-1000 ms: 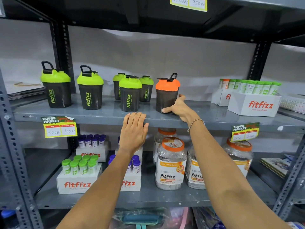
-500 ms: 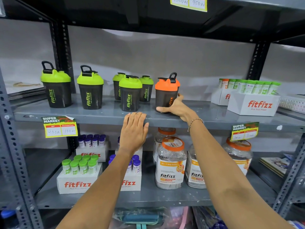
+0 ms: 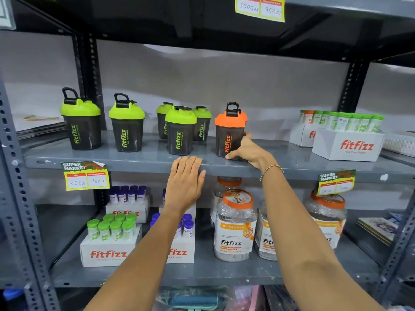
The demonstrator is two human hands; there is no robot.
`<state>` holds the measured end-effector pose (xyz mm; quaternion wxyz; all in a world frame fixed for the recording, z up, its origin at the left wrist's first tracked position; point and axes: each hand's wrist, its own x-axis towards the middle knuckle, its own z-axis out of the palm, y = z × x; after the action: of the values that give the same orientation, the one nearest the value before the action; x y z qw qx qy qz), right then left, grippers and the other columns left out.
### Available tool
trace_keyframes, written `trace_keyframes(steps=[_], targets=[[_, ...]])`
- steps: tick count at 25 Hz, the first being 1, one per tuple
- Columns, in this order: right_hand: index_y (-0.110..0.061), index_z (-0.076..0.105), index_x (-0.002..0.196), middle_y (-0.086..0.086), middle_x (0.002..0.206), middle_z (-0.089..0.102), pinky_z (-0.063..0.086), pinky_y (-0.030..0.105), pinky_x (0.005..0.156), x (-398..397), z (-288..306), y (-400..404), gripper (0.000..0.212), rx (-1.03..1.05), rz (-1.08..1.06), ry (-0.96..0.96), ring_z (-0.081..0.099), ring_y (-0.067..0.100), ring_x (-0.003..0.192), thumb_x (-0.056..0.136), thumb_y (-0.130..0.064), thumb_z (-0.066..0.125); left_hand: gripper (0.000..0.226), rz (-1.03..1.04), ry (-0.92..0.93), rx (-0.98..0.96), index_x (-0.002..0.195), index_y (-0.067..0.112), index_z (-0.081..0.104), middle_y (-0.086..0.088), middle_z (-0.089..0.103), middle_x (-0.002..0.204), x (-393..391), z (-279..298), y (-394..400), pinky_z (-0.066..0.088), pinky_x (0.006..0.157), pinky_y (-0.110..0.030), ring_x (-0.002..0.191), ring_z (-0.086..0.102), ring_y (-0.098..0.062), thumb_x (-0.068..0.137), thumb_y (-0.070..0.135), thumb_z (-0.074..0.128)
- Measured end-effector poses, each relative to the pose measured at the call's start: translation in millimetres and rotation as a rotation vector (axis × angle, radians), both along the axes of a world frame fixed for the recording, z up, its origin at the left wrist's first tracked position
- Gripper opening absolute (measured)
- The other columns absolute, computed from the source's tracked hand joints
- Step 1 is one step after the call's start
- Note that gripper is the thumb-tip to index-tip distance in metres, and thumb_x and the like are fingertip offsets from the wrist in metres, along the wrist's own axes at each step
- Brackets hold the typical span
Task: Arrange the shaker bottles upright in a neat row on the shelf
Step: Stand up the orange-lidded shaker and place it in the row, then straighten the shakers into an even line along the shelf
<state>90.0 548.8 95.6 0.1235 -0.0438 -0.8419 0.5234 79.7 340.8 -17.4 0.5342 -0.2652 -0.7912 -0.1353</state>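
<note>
— So what could you read on the bottles?

— Each dark shaker carried "fitfizz" running up its side. The orange-lidded shaker had it in orange print; the five green-lidded ones had it in green. All six stood upright on the grey shelf.

— And the hands?

— The right hand was wrapped around the orange shaker's lower body, fingers closed on it near the base, close to the shelf's front edge. The left hand lay flat over that front lip, its fingers spread out straight and holding nothing.

— Other writing?

— A yellow price tag on the lip read "SUPER MARKET", with "200" and "100" handwritten. A tag overhead showed "1900" and "950". The white box at the right said "fitfizz Pick Your Power", and a jar below read "fitfizz", orange flavour.

— Any room to move?

— Two green shakers stood apart at the left. Three more clustered mid-shelf, one in front and two behind. Bare shelf lay open between the orange shaker and the white box.
</note>
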Motion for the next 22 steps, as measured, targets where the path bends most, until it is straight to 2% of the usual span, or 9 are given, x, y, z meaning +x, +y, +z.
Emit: trace_keyframes(steps=[2, 6, 11, 14, 16, 19, 20, 22], targets=[[-0.010, 0.022, 0.140, 0.016, 0.125, 0.060, 0.049, 0.039, 0.100, 0.3, 0.5, 2.4, 0.085, 0.008, 0.030, -0.008, 0.058, 0.026, 0.114, 0.074, 0.009, 0.072, 0.037, -0.009, 0.015, 0.004, 0.120, 0.009, 0.055, -0.011, 0.061, 0.119, -1.0, -0.6, -0.1, 0.025, 0.109, -0.040, 0.113, 0.053, -0.029, 0.098, 0.033, 0.037], [-0.008, 0.034, 0.140, 0.013, 0.142, 0.052, 0.034, 0.046, 0.115, 0.7, 4.9, 5.2, 0.069, 0.091, 0.128, -0.062, 0.047, 0.027, 0.133, 0.082, 0.008, 0.065, 0.038, -0.022, 0.002, 0.007, 0.120, 0.009, 0.055, -0.010, 0.061, 0.120, 0.7, -0.3, -0.3, 0.025, 0.109, -0.040, 0.113, 0.054, -0.028, 0.098, 0.033, 0.036], [-0.009, 0.034, 0.141, 0.012, 0.146, 0.048, 0.031, 0.045, 0.117, 2.4, 3.1, 3.4, 0.066, 0.102, 0.110, -0.044, 0.044, 0.026, 0.136, 0.084, 0.010, 0.061, 0.037, -0.072, -0.072, 0.064, 0.113, 0.009, 0.060, -0.008, 0.064, 0.114, 11.5, 8.5, -0.4, 0.030, 0.105, -0.038, 0.107, 0.057, -0.025, 0.098, 0.031, 0.035], [-0.009, 0.035, 0.141, 0.012, 0.145, 0.049, 0.032, 0.046, 0.117, 2.8, 2.9, 3.1, 0.067, 0.094, 0.108, -0.035, 0.045, 0.026, 0.136, 0.083, 0.010, 0.063, 0.032, -0.182, -0.096, 0.098, 0.106, 0.010, 0.063, -0.005, 0.066, 0.106, 19.0, 22.9, -7.8, 0.036, 0.093, -0.033, 0.098, 0.059, -0.023, 0.097, 0.027, 0.037], [-0.009, 0.035, 0.141, 0.012, 0.145, 0.049, 0.032, 0.046, 0.117, 2.9, 3.0, 3.2, 0.068, 0.081, 0.124, -0.041, 0.045, 0.026, 0.136, 0.082, 0.010, 0.064, 0.025, -0.252, -0.130, 0.137, 0.109, 0.009, 0.060, -0.006, 0.063, 0.110, 18.2, 33.9, -16.1, 0.038, 0.087, -0.033, 0.098, 0.057, -0.024, 0.097, 0.023, 0.043], [-0.012, 0.045, 0.131, 0.009, 0.132, 0.060, 0.039, 0.044, 0.112, 6.0, 3.8, 5.7, 0.059, 0.000, 0.170, -0.022, 0.053, 0.025, 0.128, 0.080, 0.008, 0.068, 0.036, -0.313, -0.233, 0.389, 0.125, 0.003, 0.048, -0.012, 0.050, 0.128, 4.6, 55.4, -32.6, 0.041, 0.098, -0.035, 0.114, 0.049, -0.025, 0.092, 0.014, 0.054], [-0.015, 0.048, 0.125, 0.006, 0.124, 0.063, 0.042, 0.042, 0.110, 7.6, 3.4, 6.3, 0.056, -0.058, 0.188, 0.008, 0.057, 0.023, 0.123, 0.079, 0.008, 0.069, 0.045, -0.342, -0.320, 0.505, 0.130, 0.001, 0.043, -0.014, 0.045, 0.132, -1.3, 65.7, -39.5, 0.041, 0.102, -0.036, 0.117, 0.048, -0.025, 0.089, 0.011, 0.059], [-0.013, 0.040, 0.135, 0.007, 0.124, 0.063, 0.044, 0.041, 0.107, 9.5, 2.1, 8.8, 0.068, -0.193, 0.190, 0.072, 0.059, 0.023, 0.119, 0.078, 0.011, 0.068, 0.063, -0.390, -0.596, 0.653, 0.136, 0.001, 0.036, -0.014, 0.040, 0.139, -16.0, 88.7, -51.5, 0.044, 0.102, -0.031, 0.119, 0.049, -0.025, 0.083, 0.010, 0.070]])
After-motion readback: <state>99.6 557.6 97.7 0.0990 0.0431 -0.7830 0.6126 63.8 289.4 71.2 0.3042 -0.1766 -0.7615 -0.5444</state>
